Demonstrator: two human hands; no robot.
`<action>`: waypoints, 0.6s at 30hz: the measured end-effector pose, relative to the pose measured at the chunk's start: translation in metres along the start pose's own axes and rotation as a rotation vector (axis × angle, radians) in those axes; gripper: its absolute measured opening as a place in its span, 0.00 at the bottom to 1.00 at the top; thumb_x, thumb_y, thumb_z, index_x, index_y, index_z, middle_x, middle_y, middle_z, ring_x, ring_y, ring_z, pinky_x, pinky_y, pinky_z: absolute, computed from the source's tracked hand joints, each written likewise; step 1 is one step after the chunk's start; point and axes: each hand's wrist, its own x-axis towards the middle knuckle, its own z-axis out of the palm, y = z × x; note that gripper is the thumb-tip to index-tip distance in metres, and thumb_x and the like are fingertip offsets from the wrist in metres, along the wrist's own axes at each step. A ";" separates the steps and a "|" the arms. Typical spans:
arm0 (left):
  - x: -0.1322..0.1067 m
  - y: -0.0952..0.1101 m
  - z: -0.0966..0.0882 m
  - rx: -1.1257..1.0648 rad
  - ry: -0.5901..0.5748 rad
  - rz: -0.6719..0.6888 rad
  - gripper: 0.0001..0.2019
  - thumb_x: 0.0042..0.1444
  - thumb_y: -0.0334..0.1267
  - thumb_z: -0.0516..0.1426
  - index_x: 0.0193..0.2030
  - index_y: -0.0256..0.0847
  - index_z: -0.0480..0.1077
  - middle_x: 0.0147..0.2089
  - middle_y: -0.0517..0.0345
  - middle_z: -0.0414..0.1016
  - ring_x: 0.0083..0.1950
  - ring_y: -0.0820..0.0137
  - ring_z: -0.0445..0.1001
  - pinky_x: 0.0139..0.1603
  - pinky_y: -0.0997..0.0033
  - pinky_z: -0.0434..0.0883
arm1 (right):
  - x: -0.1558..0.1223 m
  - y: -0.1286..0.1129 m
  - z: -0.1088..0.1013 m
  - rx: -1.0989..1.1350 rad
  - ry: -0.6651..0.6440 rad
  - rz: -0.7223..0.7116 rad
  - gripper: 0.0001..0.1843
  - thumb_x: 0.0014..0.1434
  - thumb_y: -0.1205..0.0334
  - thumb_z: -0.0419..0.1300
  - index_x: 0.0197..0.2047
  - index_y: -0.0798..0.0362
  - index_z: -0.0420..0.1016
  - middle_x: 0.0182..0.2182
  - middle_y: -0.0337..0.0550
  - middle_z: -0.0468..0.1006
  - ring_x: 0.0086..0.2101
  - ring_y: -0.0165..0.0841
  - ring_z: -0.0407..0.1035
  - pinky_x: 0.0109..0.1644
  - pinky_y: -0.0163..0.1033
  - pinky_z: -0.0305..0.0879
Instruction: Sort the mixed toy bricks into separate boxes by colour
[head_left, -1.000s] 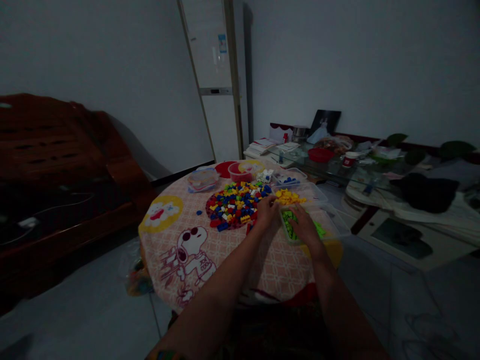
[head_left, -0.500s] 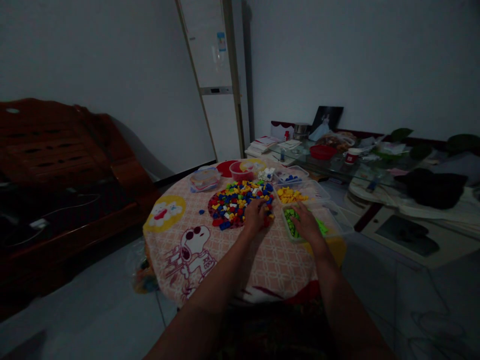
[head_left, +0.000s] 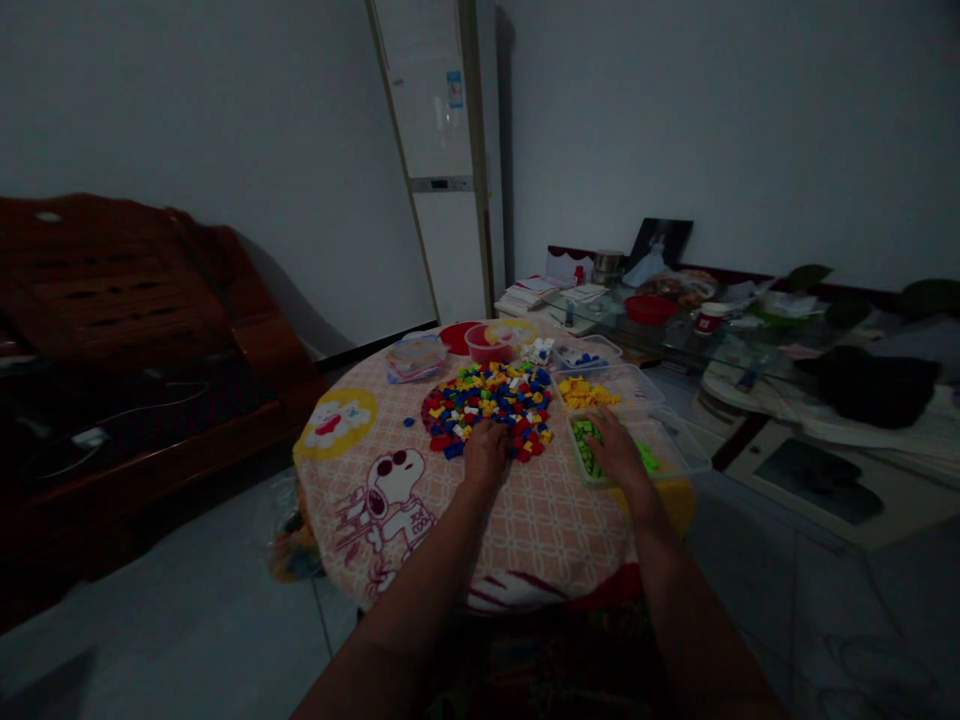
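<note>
A heap of mixed toy building bricks [head_left: 491, 398] in red, blue, yellow, white and green lies on the round table. My left hand [head_left: 486, 452] rests at the heap's near edge, its fingers curled down into the bricks; whatever they hold is hidden. To the right, my right hand [head_left: 616, 450] reaches over the wall of a clear plastic box, thumb and fingers apart. Under and around it lie green bricks [head_left: 585, 445]. Just behind, yellow bricks [head_left: 589, 391] fill part of another clear box.
Farther back are blue bricks [head_left: 586, 360] in a clear box, white bricks [head_left: 537, 350], a pink-red bowl [head_left: 487, 345] and a lidded container [head_left: 416, 357]. A patterned cloth [head_left: 540, 530] covers the table. A cluttered glass-topped cabinet [head_left: 675, 340] stands right, a wooden bench [head_left: 135, 330] left.
My left hand has moved left and nearer to me, from the heap's right side to its front edge. My right hand stays at the green bricks. The view has shifted slightly.
</note>
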 end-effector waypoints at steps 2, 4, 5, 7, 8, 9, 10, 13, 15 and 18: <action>0.000 0.001 0.000 0.004 0.008 -0.005 0.09 0.60 0.31 0.57 0.39 0.42 0.80 0.45 0.48 0.76 0.47 0.61 0.74 0.47 0.66 0.70 | 0.000 0.000 0.001 0.011 0.015 0.002 0.25 0.65 0.65 0.56 0.63 0.51 0.76 0.70 0.51 0.68 0.69 0.46 0.62 0.75 0.56 0.58; -0.001 0.000 0.000 0.010 0.012 0.003 0.10 0.61 0.32 0.57 0.42 0.41 0.81 0.46 0.48 0.77 0.48 0.60 0.74 0.47 0.65 0.70 | -0.001 0.000 0.002 0.018 0.032 -0.004 0.24 0.65 0.66 0.56 0.63 0.51 0.76 0.70 0.51 0.68 0.69 0.46 0.61 0.74 0.56 0.58; -0.001 0.000 -0.001 0.012 0.010 0.008 0.11 0.61 0.32 0.57 0.44 0.41 0.81 0.47 0.48 0.77 0.49 0.60 0.74 0.48 0.65 0.71 | -0.001 0.000 0.002 0.019 0.035 -0.007 0.24 0.65 0.66 0.56 0.63 0.51 0.76 0.70 0.51 0.68 0.69 0.46 0.61 0.75 0.56 0.58; 0.000 -0.001 -0.001 0.016 -0.005 0.006 0.12 0.61 0.32 0.57 0.47 0.41 0.81 0.49 0.47 0.78 0.51 0.59 0.75 0.49 0.64 0.71 | -0.001 0.001 0.003 0.019 0.034 -0.013 0.24 0.65 0.66 0.56 0.63 0.52 0.76 0.70 0.52 0.68 0.69 0.47 0.62 0.74 0.57 0.58; 0.000 -0.001 -0.001 0.017 -0.014 0.002 0.12 0.61 0.32 0.57 0.47 0.41 0.81 0.49 0.46 0.78 0.51 0.59 0.75 0.49 0.64 0.71 | -0.001 0.001 0.003 0.020 0.032 -0.016 0.24 0.65 0.66 0.56 0.63 0.52 0.76 0.70 0.52 0.68 0.69 0.47 0.62 0.74 0.57 0.58; 0.000 -0.002 -0.001 0.016 -0.022 -0.001 0.12 0.62 0.32 0.56 0.47 0.41 0.81 0.50 0.46 0.78 0.52 0.59 0.75 0.49 0.64 0.71 | 0.000 0.002 0.003 0.023 0.033 -0.019 0.24 0.64 0.66 0.57 0.63 0.51 0.76 0.70 0.52 0.69 0.69 0.47 0.62 0.74 0.58 0.58; 0.001 -0.002 -0.001 0.015 -0.025 -0.003 0.12 0.62 0.32 0.56 0.47 0.41 0.81 0.50 0.45 0.78 0.52 0.58 0.75 0.49 0.64 0.71 | 0.000 0.002 0.003 0.025 0.034 -0.023 0.25 0.64 0.66 0.57 0.63 0.51 0.76 0.69 0.52 0.69 0.69 0.47 0.62 0.74 0.58 0.58; 0.001 -0.002 -0.001 0.018 -0.015 -0.004 0.11 0.64 0.33 0.55 0.46 0.41 0.79 0.48 0.45 0.78 0.51 0.58 0.75 0.50 0.64 0.71 | 0.000 0.002 0.002 0.025 0.031 -0.028 0.25 0.65 0.66 0.56 0.63 0.51 0.76 0.69 0.52 0.69 0.69 0.47 0.62 0.75 0.58 0.58; 0.000 -0.002 -0.001 0.017 0.000 -0.017 0.11 0.65 0.33 0.54 0.45 0.42 0.79 0.47 0.46 0.77 0.50 0.59 0.75 0.49 0.64 0.71 | 0.000 0.003 0.002 0.025 0.026 -0.024 0.25 0.65 0.66 0.56 0.63 0.51 0.76 0.70 0.52 0.68 0.70 0.48 0.61 0.75 0.59 0.57; -0.001 -0.002 0.000 -0.025 0.048 -0.040 0.12 0.66 0.34 0.54 0.48 0.42 0.78 0.49 0.46 0.77 0.50 0.60 0.76 0.49 0.65 0.71 | -0.001 0.002 0.002 0.041 0.026 -0.024 0.25 0.64 0.66 0.57 0.64 0.50 0.76 0.70 0.52 0.68 0.70 0.48 0.61 0.75 0.59 0.57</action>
